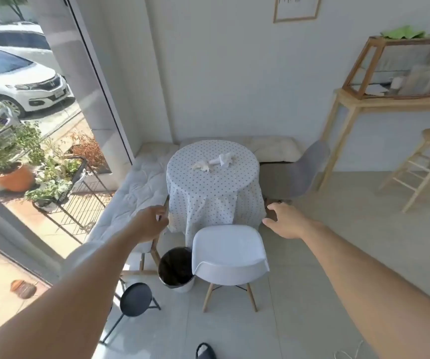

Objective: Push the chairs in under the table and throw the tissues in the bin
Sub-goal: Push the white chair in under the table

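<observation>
A round table point(212, 182) under a dotted white cloth stands in the corner. Two crumpled white tissues point(221, 159) point(201, 166) lie on its top. A white shell chair point(229, 257) with wooden legs faces the table's near side, its seat touching the hanging cloth. A grey shell chair point(299, 172) stands at the table's right. A round bin point(176, 270) with a dark liner sits on the floor left of the white chair. My left hand point(150, 221) and my right hand point(285, 220) reach forward on either side of the white chair, both empty with fingers apart.
A white cushioned bench point(136, 190) runs along the window and wall behind the table. A small black stool point(135, 299) stands near left. At right are a wooden console point(364, 104) with a glass case and a wooden stool point(426, 164). A dark slipper point(205, 351) shows at the bottom.
</observation>
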The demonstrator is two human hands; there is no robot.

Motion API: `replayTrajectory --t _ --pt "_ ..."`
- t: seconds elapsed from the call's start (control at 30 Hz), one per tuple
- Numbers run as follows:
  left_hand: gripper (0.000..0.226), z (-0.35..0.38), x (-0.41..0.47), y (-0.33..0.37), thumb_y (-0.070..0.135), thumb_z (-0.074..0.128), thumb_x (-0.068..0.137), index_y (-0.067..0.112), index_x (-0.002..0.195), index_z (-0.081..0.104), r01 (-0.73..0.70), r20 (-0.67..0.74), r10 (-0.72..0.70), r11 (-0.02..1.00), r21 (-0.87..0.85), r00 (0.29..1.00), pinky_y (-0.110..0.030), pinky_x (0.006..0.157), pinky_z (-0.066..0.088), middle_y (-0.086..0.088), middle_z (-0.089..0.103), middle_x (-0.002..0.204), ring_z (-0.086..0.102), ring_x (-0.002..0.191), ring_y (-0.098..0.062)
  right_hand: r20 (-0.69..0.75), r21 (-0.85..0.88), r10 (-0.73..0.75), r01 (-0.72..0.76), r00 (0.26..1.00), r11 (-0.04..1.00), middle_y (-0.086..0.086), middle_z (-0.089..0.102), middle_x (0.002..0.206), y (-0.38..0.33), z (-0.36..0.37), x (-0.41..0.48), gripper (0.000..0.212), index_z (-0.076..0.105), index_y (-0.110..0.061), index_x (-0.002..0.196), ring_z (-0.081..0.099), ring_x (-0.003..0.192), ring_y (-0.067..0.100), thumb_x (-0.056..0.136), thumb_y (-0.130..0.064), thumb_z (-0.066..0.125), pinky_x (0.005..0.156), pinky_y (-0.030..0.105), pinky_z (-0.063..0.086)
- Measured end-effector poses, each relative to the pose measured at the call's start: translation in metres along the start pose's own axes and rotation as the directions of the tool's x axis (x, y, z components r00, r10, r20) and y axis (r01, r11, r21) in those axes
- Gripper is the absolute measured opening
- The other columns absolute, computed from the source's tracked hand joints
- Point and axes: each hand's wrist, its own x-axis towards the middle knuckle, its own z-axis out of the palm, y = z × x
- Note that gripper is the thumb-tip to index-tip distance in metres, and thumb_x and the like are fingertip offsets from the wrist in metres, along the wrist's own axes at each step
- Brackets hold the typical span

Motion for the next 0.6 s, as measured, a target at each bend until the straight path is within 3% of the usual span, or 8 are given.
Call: replayTrajectory --t 0.3,0.43,0.6 --pt "0.055 0.110 0.072 -0.038 0.043 0.058 0.102 0.020 0.150 0.050 0.104 0.240 -0.071 0.986 -0.129 0.968 -0.041 0.110 0.047 0.002 0.063 0.144 0.060 0.132 -0.024 0.261 0.048 0.077 -0.092 0.962 0.995 0.007 0.043 0.156 0.004 0.121 0.076 0.062 0.041 -0.021 0.152 0.043 0.141 0.025 0.099 -0.054 0.047 0.112 0.043 0.040" --pt "0.064 0.171 0.098 -0.053 0.060 0.053 0.096 0.028 0.151 0.050 0.116 0.341 -0.044 0.974 -0.195 0.939 -0.035 0.107 0.049 0.006 0.064 0.142 0.061 0.131 -0.020 0.395 -0.024 0.208 -0.216 0.895 0.976 0.011 0.028 0.159 0.010 0.181 0.092 0.069 0.031 -0.022 0.156 0.041 0.139 0.033 0.099 -0.058 0.042 0.109 0.049 0.042" --pt "0.050 0.234 0.105 -0.059 0.047 0.057 0.102 0.028 0.148 0.055 0.050 0.446 0.036 0.983 -0.178 0.894 -0.033 0.114 0.043 0.005 0.063 0.144 0.058 0.132 -0.017 0.434 -0.124 0.242 -0.209 0.868 0.970 0.013 0.016 0.167 0.021 0.227 0.104 0.070 0.025 -0.027 0.159 0.026 0.150 0.033 0.100 -0.062 0.037 0.116 0.049 0.032"
